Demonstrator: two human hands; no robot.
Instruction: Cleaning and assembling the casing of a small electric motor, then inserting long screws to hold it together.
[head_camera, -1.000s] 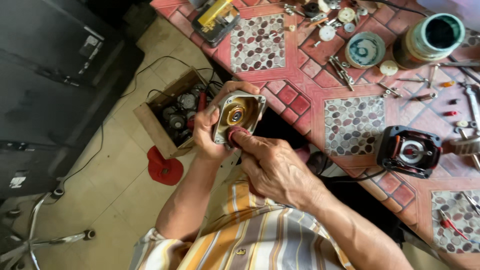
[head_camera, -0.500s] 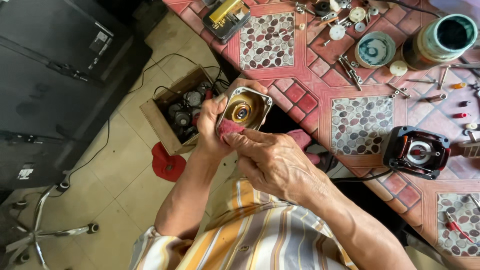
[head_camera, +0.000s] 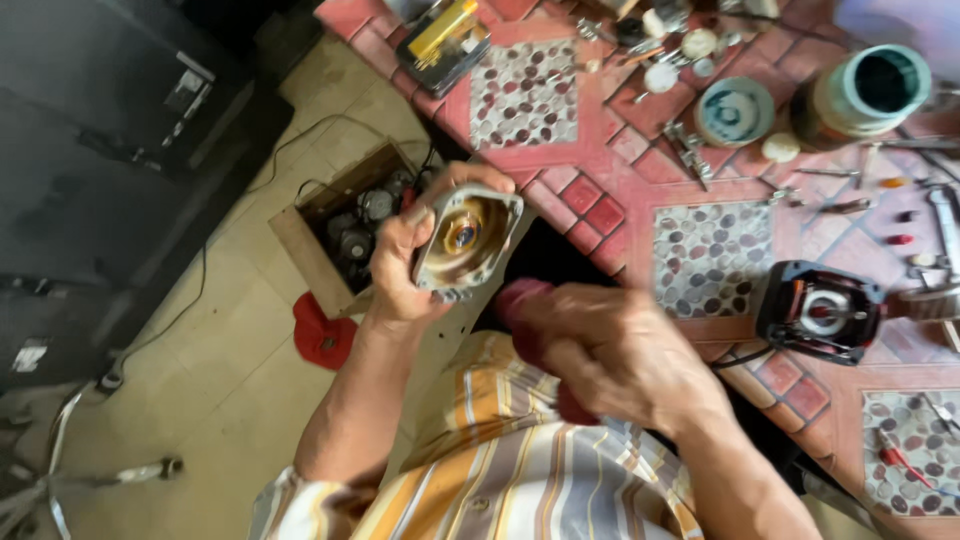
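My left hand grips a square metal motor end cover with a brass-coloured dished inside and a small bearing at its centre, held up over the table's edge. My right hand is lower and to the right, closed around a dark red cloth, apart from the cover. A black motor housing with a round opening lies on the tiled table to the right of my right hand.
A wooden box of parts stands on the floor beside a red object. On the table lie a teal round lid, a teal-rimmed jar, a yellow-and-black device and several small tools and screws. Dark cabinets stand left.
My right hand with the red cloth has drawn down and away from the cover's inside, where it was pressed before. The left hand still holds the cover.
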